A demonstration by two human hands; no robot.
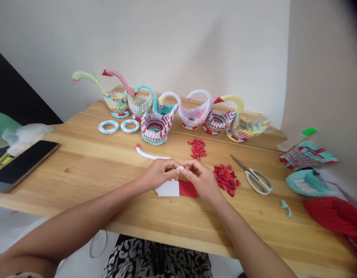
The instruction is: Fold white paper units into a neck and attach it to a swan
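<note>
Both hands meet at the middle of the table and pinch one small white paper piece [180, 167]. My left hand [164, 170] has its thumb and finger closed on the left side of it, and my right hand [198, 175] grips the right side. Beneath them lie a stack of white paper slips [169, 189] and a red paper slip [187, 189], partly hidden by my hands. Just behind is a curved white paper neck with a red tip [149, 155]. Small folded red pieces form one pile [225, 178] to the right and another [197, 148] farther back.
Several paper swans [157, 125] stand along the back. Two paper rings [108, 127] lie left of them. Scissors [255, 178] rest right of the red pile. A phone [23, 164] lies at the left edge. More folded paper parts [308, 183] are at the right.
</note>
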